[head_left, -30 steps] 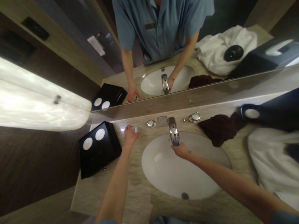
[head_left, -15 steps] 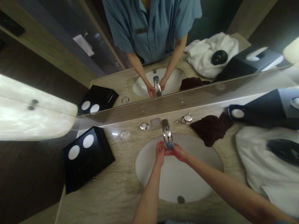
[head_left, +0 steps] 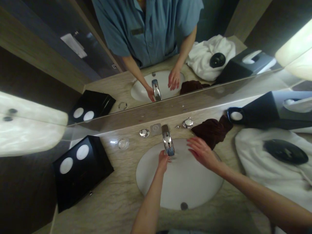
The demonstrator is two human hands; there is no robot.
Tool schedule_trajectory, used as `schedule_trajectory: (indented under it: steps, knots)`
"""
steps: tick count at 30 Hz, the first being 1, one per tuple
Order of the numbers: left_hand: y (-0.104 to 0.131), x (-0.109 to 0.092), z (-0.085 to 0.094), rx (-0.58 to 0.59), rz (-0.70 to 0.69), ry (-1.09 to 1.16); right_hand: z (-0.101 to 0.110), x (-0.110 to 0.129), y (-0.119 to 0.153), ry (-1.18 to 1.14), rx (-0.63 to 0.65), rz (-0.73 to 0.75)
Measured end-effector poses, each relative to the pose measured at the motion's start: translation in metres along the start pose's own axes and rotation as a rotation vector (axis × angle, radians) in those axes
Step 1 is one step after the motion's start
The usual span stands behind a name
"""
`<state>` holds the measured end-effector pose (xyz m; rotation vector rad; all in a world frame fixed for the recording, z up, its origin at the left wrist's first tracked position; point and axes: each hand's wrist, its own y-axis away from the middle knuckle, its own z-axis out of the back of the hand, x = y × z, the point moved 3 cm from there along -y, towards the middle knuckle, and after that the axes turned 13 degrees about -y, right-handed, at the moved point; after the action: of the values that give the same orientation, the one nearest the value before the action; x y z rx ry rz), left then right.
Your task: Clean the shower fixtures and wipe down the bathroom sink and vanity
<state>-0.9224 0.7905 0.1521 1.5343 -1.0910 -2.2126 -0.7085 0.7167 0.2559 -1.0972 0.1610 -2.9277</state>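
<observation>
Head view, looking down over a bathroom vanity. A white oval basin [head_left: 187,185] is set into a marbled beige surface [head_left: 114,201], with a chrome faucet [head_left: 168,141] curving over its far edge. The person's left hand [head_left: 164,160] is at the end of the spout, over the basin; its grip is partly hidden by the spout, so I cannot tell how far it is closed or whether it touches the metal. The right hand [head_left: 200,151] is in the air above the basin's right side, its grip loose and empty, fingers slightly bent and a little apart.

Behind the basin, a round chrome handle stands on each side of the faucet, the left handle [head_left: 144,133] next to a small square plate [head_left: 156,129], the right handle [head_left: 188,123] beside a dark brown cloth [head_left: 211,131]. Farther left are a clear round dish [head_left: 123,143] and a black box [head_left: 83,178] with two white discs on top. At the right, a bunched white towel [head_left: 252,146] carries a black oval object [head_left: 285,151]. The wall mirror [head_left: 207,19] reflects a blue short-sleeved shirt and both hands.
</observation>
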Motion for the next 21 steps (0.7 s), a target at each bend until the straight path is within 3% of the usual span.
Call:
schedule_trajectory:
  steps: [2, 3, 5, 7, 9, 11, 13, 16, 19, 21]
  knots:
    - [0.017, 0.002, 0.012, -0.113, -0.048, -0.067, 0.044, -0.019, 0.001, 0.236, -0.235, -0.032]
    - [0.028, 0.002, 0.019, -0.168, -0.108, -0.137, 0.059, -0.032, 0.001, 0.323, -0.281, -0.084]
    - [0.055, -0.005, 0.033, -0.265, -0.331, -0.387, 0.073, -0.054, -0.001, 0.389, -0.265, -0.156]
    - [0.085, -0.015, 0.046, -0.357, -0.618, -0.717, 0.066, -0.064, 0.0, 0.355, -0.182, -0.093]
    - [0.112, -0.023, 0.062, -0.459, -0.809, -0.945, 0.042, -0.064, 0.008, 0.285, -0.027, 0.076]
    - [0.133, -0.031, 0.082, -0.584, -0.881, -1.028, 0.008, -0.063, 0.026, 0.241, 0.186, 0.199]
    - [0.147, -0.037, 0.105, -0.661, -0.892, -1.026, -0.028, -0.068, 0.054, 0.246, 0.379, 0.164]
    - [0.156, -0.043, 0.139, -0.722, -0.825, -0.989, -0.073, -0.072, 0.1, 0.179, 0.553, 0.074]
    - [0.156, -0.042, 0.174, -0.84, -0.686, -0.942, -0.115, -0.037, 0.13, -0.096, 0.709, 0.282]
    - [0.152, -0.041, 0.194, -0.901, -0.615, -0.933, -0.149, 0.001, 0.128, -0.264, 0.759, 0.42]
